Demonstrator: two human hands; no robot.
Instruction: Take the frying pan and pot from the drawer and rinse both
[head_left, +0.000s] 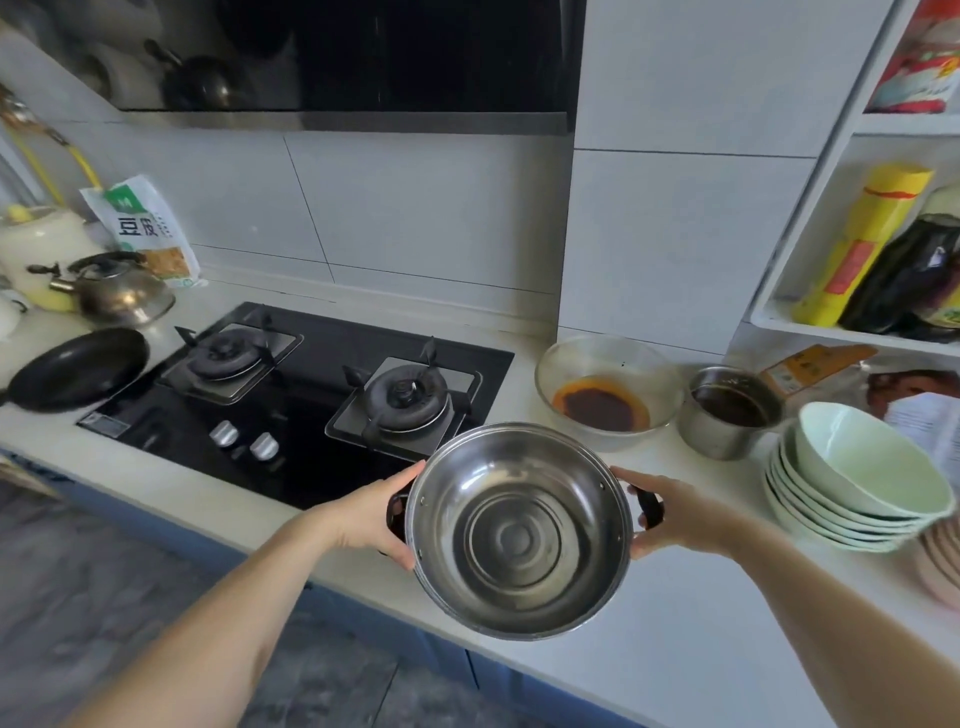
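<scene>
I watch both hands hold a round stainless-steel pot (519, 530) with two black side handles over the front edge of the pale stone surface (701, 613), its bright, empty inside tilted toward the camera. The left hand (376, 514) curls round the pot's left handle, thumb along the rim; the right hand (675, 514) grips the right handle the same way. My landmark is the black glass two-burner gas hob (306, 400): the pot hangs just in front of its right front corner. A black round frying pan (78, 371) lies on the surface just left of the hob, partly overlapping its left edge. Behind that pan stands a tarnished metal kettle (122, 291). Right of the hob sit a clear glass bowl (608, 389) holding dark red sauce and, beyond it, a small steel cup (732, 410) of dark liquid. Farther right rises a stack of pale green ceramic bowls (852, 483).
</scene>
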